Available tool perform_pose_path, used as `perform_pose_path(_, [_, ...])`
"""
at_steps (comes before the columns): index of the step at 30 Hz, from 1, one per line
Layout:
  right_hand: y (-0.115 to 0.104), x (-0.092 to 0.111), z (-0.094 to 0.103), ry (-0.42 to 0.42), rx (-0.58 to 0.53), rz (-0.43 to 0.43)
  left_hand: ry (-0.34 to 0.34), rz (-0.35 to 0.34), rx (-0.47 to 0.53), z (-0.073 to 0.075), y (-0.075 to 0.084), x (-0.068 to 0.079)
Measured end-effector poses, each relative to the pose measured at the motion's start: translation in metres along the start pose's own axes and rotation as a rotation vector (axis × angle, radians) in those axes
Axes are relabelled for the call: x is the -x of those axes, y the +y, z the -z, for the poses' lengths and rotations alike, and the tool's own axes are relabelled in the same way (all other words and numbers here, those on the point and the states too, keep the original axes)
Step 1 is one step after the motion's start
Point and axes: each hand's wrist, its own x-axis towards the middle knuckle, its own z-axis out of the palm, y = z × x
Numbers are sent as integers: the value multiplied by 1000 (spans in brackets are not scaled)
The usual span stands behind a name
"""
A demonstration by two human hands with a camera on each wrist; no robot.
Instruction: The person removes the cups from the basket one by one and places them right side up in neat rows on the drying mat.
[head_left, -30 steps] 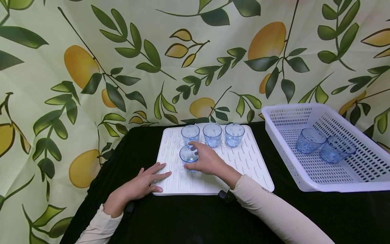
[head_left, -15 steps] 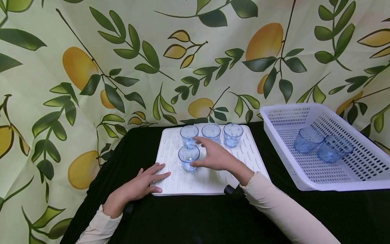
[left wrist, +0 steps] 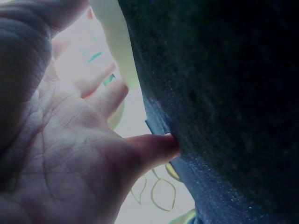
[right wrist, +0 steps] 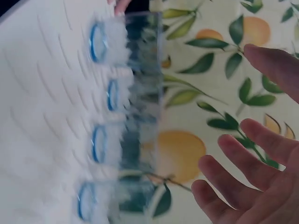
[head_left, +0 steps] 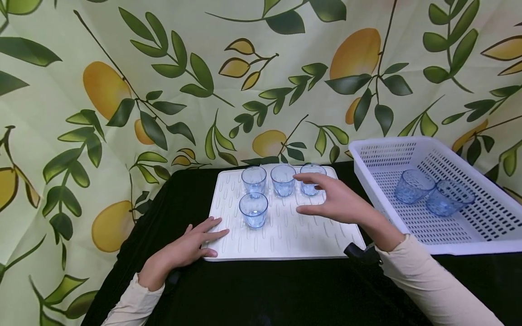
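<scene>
My left hand (head_left: 200, 237) rests with spread fingers on the left front edge of the white ridged mat (head_left: 285, 240); the left wrist view shows its palm and fingers (left wrist: 112, 98). My right hand (head_left: 336, 197) is above the mat's right part, thumb and fingers apart, holding nothing. Its fingers partly hide the back-right blue glass (head_left: 313, 170). Two more blue glasses, one at the back middle (head_left: 283, 181) and one at the back left (head_left: 253, 180), complete that row. A single blue glass (head_left: 253, 211) stands in front of the back-left one.
To the right stands a white perforated basket (head_left: 391, 231), holding a blue glass (head_left: 413, 186) and another blue glass (head_left: 449, 198), both tilted. Black cloth (head_left: 253, 290) covers the table. A curtain (head_left: 261, 108) with leaves and orange fruit hangs behind.
The right hand has let go of the front glass and moved right, toward the basket. That glass stays standing on the mat. The left hand has not moved.
</scene>
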Motion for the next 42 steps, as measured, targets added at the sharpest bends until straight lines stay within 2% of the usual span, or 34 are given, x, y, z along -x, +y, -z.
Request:
perform_pose_path(7, [13, 20, 41, 66, 53, -27, -9, 2, 0, -2, 0, -2])
perform_pose_path(13, [32, 32, 77, 83, 80, -134, 1, 10, -5, -1, -1, -1])
perform_pose_path(20, [65, 39, 110, 96, 84, -225, -8, 10, -5, -2, -2, -1])
perform_pose_path(28, [104, 36, 133, 98, 107, -266, -11, 11, 2, -1, -2, -1])
perform_pose_path(34, [134, 34, 141, 97, 112, -296, -6, 19, -4, -2, -3, 1])
perform_pose_path(42, [177, 50, 146, 50, 147, -361, -13, 6, 5, 0, -2, -1])
